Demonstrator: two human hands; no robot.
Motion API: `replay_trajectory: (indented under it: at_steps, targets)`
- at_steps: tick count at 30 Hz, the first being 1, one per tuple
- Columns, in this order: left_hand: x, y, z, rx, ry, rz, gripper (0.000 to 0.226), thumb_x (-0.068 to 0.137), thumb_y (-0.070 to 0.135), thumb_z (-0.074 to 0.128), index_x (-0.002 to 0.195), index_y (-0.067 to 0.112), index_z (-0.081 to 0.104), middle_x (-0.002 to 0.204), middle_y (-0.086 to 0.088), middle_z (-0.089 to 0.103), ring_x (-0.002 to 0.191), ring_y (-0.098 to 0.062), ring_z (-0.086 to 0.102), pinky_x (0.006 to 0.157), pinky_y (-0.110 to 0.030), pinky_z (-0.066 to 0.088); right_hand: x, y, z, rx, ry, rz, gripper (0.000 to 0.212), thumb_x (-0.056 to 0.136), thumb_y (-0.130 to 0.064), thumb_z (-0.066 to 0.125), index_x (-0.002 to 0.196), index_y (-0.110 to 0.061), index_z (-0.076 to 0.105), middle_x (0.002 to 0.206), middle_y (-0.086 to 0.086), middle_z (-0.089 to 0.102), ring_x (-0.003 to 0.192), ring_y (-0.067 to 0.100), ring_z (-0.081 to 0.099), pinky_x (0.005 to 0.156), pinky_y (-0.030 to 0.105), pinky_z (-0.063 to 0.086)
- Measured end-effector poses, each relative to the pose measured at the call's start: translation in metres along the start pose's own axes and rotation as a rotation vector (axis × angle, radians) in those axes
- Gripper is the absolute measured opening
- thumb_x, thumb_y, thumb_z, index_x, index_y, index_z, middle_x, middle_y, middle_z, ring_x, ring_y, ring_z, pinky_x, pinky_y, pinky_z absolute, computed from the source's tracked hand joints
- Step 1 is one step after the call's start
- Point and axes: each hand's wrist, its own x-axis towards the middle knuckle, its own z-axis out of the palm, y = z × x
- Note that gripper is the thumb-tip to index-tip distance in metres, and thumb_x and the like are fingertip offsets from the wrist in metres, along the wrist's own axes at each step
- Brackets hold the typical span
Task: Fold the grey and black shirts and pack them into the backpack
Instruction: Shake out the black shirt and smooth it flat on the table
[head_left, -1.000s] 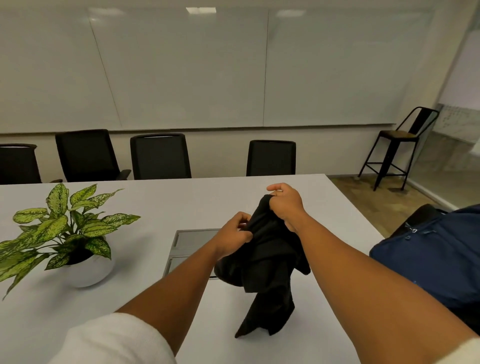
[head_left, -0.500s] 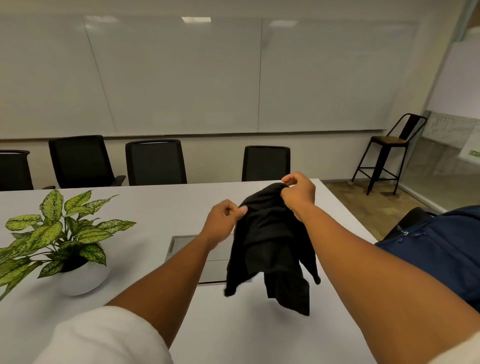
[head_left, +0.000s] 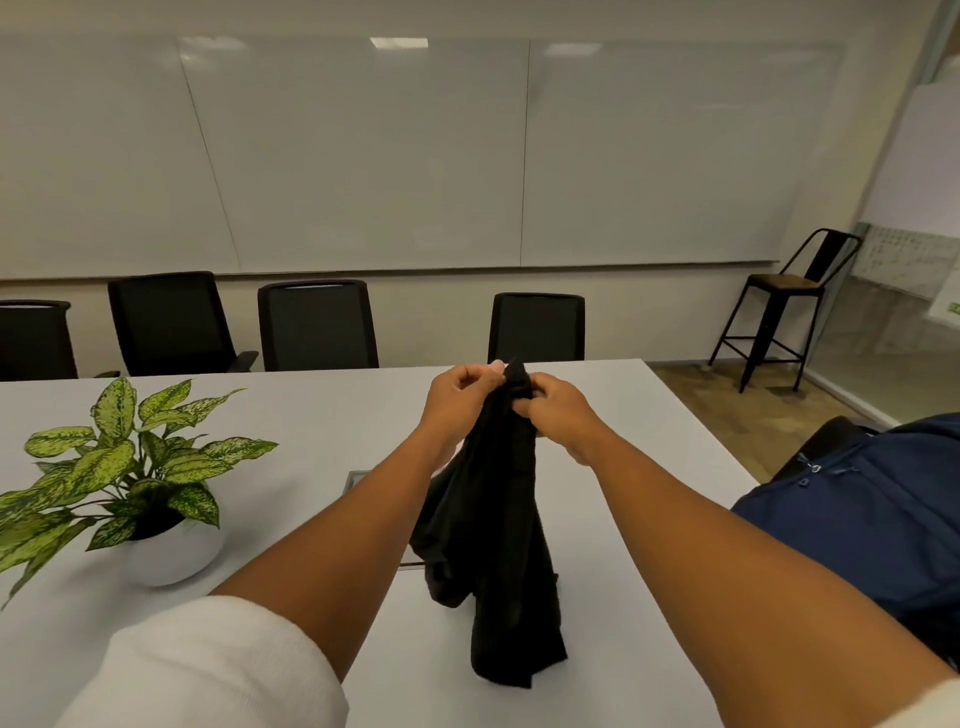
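1. A green plant with spotty leaves sits in a round white pot on the left side of the white desk.
2. Black chairs stand in a row behind the desk, in front of a big white board on the wall.
3. A grey flat panel is set into the middle of the desk, partly hidden by the arms and the cloth.
4. The left hand is up over the desk. Its grip is closed, pinching the top of the black shirt between thumb and fingers.
5. The black shirt hangs down in a bunch from both hands. Its bottom end is low by the desk top, but I cannot tell if it touches.
6. The right hand is just beside the left one, almost touching it. Its grip is closed on the same top edge of the shirt.
7. Both arms have white sleeves pushed up.
8. A dark blue backpack sits at the right edge of the desk, apart from the shirt.
9. A tall black stool stands in the far right corner.
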Motion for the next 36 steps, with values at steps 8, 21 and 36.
replay_trajectory:
  at_steps: [8, 21, 36]
  targets:
    - [-0.012, -0.03, -0.016, 0.377, -0.22, -0.085, 0.078, 0.078, 0.064, 0.074, 0.141, 0.026, 0.046, 0.126, 0.009, 0.054, 0.114, -0.019, 0.057, 0.092, -0.032, 0.05, 0.007, -0.031, -0.006, 0.374, 0.254, 0.097, 0.028, 0.101, -0.029, 0.053, 0.128, -0.021, 0.054, 0.113, 0.0, 0.057, 0.102, 0.019, 0.054, 0.083, 0.032, 0.049]
    - [0.003, 0.025, -0.004, 0.048, -0.032, -0.199, 0.049, 0.107, 0.048, 0.037, 0.132, 0.013, 0.059, 0.121, -0.008, 0.065, 0.105, -0.023, 0.063, 0.088, -0.034, 0.05, -0.007, -0.034, -0.014, -0.055, -0.222, 0.271, 0.068, 0.076, -0.061, 0.074, 0.119, -0.01, 0.062, 0.108, 0.005, 0.069, 0.099, 0.024, 0.066, 0.089, 0.039, 0.055]
    - [-0.018, -0.005, 0.007, 0.291, -0.179, 0.175, 0.081, 0.076, 0.067, 0.07, 0.14, 0.026, 0.042, 0.133, 0.005, 0.049, 0.114, -0.01, 0.056, 0.088, -0.024, 0.05, 0.002, -0.104, -0.021, 0.519, 0.18, 0.357, 0.033, 0.092, -0.016, 0.056, 0.123, -0.009, 0.06, 0.117, 0.011, 0.063, 0.095, 0.025, 0.059, 0.098, 0.047, 0.051]
